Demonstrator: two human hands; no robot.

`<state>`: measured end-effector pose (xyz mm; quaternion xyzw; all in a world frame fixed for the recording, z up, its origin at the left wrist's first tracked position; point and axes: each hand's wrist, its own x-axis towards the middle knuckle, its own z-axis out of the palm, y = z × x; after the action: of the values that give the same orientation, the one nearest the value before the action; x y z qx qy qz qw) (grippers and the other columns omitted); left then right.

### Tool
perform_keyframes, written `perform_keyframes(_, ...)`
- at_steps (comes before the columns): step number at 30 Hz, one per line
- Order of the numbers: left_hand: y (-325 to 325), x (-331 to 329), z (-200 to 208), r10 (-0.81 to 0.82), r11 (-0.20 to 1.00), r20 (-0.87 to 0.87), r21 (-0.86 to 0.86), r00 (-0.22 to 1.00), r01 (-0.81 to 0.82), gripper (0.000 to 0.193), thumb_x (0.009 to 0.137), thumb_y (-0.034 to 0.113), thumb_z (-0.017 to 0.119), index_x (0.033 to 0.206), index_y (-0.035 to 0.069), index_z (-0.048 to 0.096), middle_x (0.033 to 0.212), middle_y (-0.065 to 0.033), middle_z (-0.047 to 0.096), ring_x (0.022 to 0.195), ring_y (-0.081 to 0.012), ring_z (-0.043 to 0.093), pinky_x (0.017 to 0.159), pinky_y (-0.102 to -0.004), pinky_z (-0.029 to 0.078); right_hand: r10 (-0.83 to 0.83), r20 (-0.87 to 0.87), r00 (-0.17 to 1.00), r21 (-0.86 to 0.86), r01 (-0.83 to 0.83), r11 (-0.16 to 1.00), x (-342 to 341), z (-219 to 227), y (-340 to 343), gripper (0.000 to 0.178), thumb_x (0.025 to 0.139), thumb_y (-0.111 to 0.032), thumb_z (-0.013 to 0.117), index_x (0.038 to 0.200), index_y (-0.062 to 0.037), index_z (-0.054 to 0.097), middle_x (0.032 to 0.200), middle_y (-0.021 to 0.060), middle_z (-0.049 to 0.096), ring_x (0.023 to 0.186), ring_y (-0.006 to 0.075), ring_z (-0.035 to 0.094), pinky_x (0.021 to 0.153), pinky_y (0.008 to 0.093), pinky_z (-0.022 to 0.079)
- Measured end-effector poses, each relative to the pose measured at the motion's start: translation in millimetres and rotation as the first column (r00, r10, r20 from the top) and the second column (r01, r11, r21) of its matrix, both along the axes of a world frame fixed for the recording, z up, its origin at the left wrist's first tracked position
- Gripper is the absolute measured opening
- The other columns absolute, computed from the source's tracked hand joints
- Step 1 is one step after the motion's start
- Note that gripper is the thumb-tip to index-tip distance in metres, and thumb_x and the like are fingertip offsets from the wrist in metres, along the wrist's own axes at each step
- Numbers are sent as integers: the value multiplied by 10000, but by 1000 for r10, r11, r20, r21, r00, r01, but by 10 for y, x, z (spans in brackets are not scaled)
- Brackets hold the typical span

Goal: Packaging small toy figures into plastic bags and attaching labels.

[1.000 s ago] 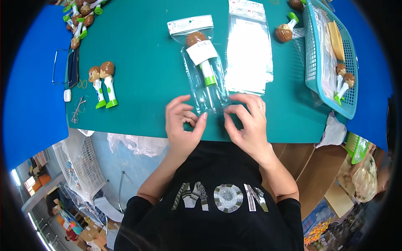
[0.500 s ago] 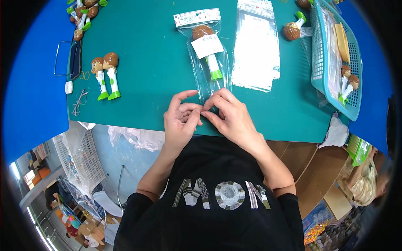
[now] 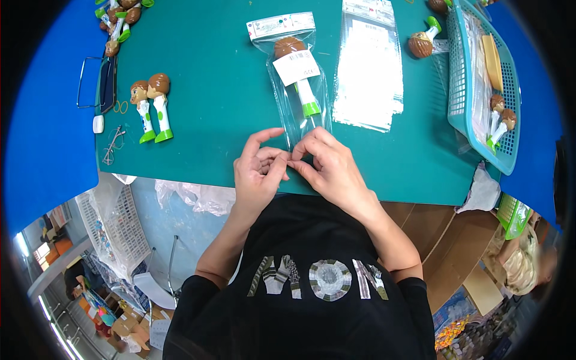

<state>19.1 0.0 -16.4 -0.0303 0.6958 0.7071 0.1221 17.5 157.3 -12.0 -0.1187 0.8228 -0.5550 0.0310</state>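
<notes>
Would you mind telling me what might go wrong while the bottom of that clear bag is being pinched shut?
Both hands, left hand and right hand, pinch only the clear bag at its near end, close to the table edge; it might slide off toward the lap. The figure toy inside lies loose and might shift, skewing the fold.

Two toy figures lie left; a teal basket right.

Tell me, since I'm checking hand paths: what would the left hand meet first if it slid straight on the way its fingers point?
Probably the clear plastic bag holding a brown-headed toy figure; the left hand points up and slightly right, already at the bag's near end.
</notes>
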Motion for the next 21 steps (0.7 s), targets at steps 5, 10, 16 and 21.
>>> perform_keyframes(5,-4,-11,17,-7,1000,5,-14,1000,7,336,817,-56,514,1149,-16,485,736,-75,639,538,-50,541,456,-169,407,2,36,999,-1,-2,1000,13,3,2,151,720,2,674,815,-24,560,787,38,516,548,126,476,477,251,394)
perform_keyframes(10,-12,-12,9,-9,999,0,-47,1000,9,335,816,-46,542,1145,-13,489,711,-65,635,524,-42,532,446,-167,395,-39,58,998,-38,42,998,34,18,-34,139,715,5,679,804,-13,573,755,38,529,530,126,470,475,255,394)
perform_keyframes(16,31,-106,49,-1,998,33,-69,999,3,367,814,-17,594,1158,-4,467,674,-48,599,527,-40,525,440,-165,394,-51,-35,998,-12,50,999,64,-46,-53,113,709,6,685,792,-15,610,758,47,550,539,142,501,485,259,413)
perform_keyframes(21,-6,-175,-20,54,995,14,-82,998,-53,401,819,4,603,1166,8,401,677,-49,578,509,-32,498,423,-159,377,0,-71,997,-71,-5,997,109,-66,-37,107,710,4,687,794,-20,625,795,54,573,583,149,544,500,258,434)
